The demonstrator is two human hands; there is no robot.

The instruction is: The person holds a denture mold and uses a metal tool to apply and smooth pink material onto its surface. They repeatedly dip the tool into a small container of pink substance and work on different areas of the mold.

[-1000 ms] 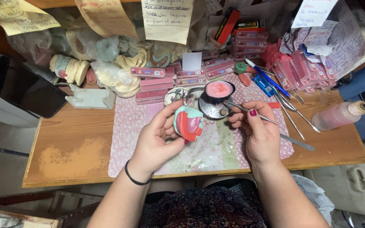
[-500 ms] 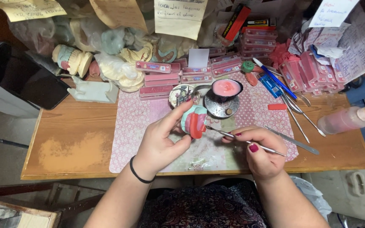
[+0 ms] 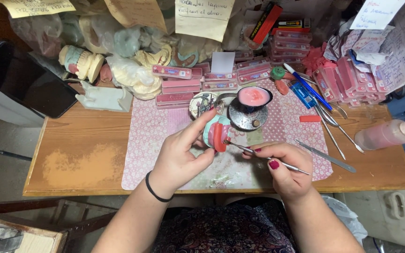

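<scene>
Firmly, the left hand point(image 3: 180, 157) held a dental model point(image 3: 216, 133) above the pink mat point(image 3: 151, 136) on the surface point(image 3: 76, 154). The right hand point(image 3: 284, 166) pinched a metal tool point(image 3: 258, 153), its tip touching the model's red wax.

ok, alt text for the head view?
Left hand holds a dental cast with a red wax rim; right hand touches a thin metal tool to it, above a patterned mat on a cluttered wooden bench.
</scene>
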